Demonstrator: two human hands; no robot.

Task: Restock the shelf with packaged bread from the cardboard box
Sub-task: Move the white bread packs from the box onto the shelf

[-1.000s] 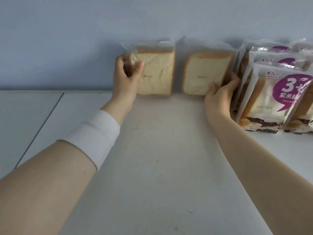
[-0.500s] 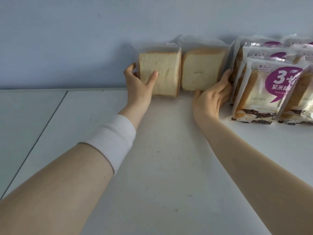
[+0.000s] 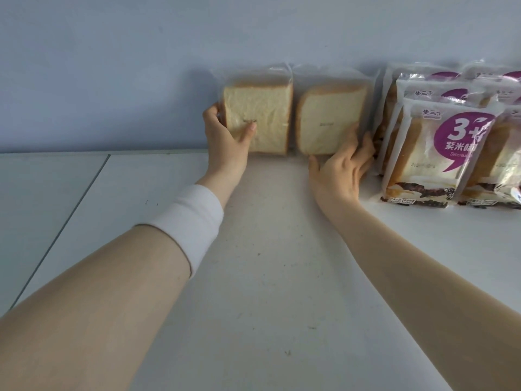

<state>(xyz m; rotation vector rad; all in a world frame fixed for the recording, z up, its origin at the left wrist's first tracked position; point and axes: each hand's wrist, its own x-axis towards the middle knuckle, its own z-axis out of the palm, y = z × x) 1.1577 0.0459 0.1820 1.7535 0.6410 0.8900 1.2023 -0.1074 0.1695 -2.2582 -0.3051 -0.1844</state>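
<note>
Both hands steady upright bread: left hand (image 3: 225, 142) grips the left toast loaf (image 3: 262, 117), right hand (image 3: 339, 170) presses open-fingered against the right toast loaf (image 3: 327, 117); careless release could topple either.

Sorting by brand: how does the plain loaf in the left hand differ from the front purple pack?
The plain loaf has a clear bag; the purple pack a white one with purple print. The loaf stands at the wall, gripped by the left hand; the pack stands further forward, ungripped. Both hold sliced bread.
</note>
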